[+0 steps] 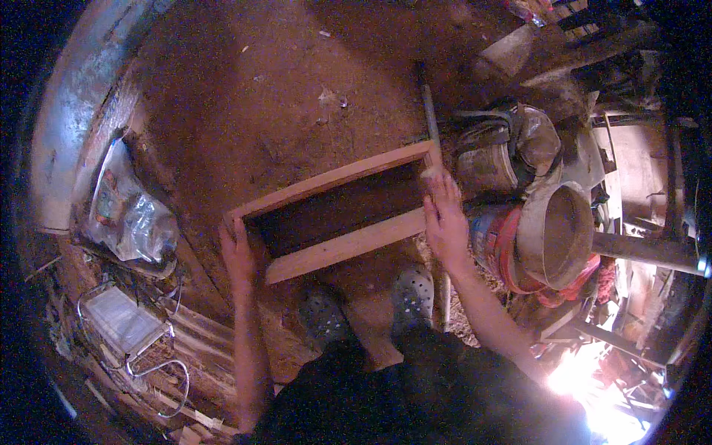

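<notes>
The floor (297, 104) leaves room to pass beyond the frame (345, 246). On the right, a pole (432, 111) and a bucket (498, 248) obstruct; shoes (411, 297) block the near side, and a bag (133, 215) lies farther left.

Interior of wooden frame (345, 248) indistinct

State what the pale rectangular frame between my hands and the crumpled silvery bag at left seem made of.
Pale rectangular wooden frame: apparently bare wood, given its matt tan boards. Crumpled silvery bag: probably glossy plastic film, from its bright highlights and creases.
</notes>
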Demonstrator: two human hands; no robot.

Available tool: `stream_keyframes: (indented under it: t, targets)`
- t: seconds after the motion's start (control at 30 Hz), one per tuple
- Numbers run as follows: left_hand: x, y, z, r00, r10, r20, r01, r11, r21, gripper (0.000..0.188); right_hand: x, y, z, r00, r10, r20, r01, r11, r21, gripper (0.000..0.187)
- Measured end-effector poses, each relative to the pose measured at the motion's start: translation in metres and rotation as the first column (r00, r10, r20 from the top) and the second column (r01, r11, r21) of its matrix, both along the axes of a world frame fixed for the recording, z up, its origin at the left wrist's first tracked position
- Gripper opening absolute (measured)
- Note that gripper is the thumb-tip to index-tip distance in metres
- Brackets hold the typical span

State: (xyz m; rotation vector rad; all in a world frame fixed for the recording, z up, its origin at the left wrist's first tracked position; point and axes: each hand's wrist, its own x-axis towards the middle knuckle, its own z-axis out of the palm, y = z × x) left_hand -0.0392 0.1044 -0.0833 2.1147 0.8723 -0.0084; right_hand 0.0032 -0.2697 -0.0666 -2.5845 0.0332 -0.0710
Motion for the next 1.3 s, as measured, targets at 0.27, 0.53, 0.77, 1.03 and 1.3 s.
stream_keyframes:
  t: [0.27,0.53,0.77,1.03,1.3]
  targets:
    - [-0.005,0.004,-0.011,0.998,-0.023,0.058,0.024,0.999,-0.025,0.071,0.068,-0.005,-0.002,0.997,0.079,-0.017,-0.079,0.996,0.039,0.041]
    - [-0.013,0.019,-0.039,0.982,-0.17,0.079,0.152,0.97,0.187,0.071,-0.031,-0.035,0.017,0.989,0.049,-0.14,-0.051,0.999,-0.011,0.044]
    - [-0.008,0.002,-0.005,0.995,-0.067,0.076,0.07,0.997,-0.04,0.071,-0.022,-0.024,0.007,0.998,0.017,-0.059,-0.015,0.999,0.04,0.045]
    - [-0.003,0.0,-0.005,0.999,-0.048,0.001,0.048,0.992,0.116,0.071,0.088,0.008,-0.011,0.992,0.126,0.023,-0.121,0.981,-0.152,0.043]
    - [-0.004,-0.006,0.006,0.996,-0.067,0.063,0.065,0.998,0.02,0.073,0.017,-0.006,0.012,0.992,0.103,-0.078,-0.113,0.984,-0.135,0.042]
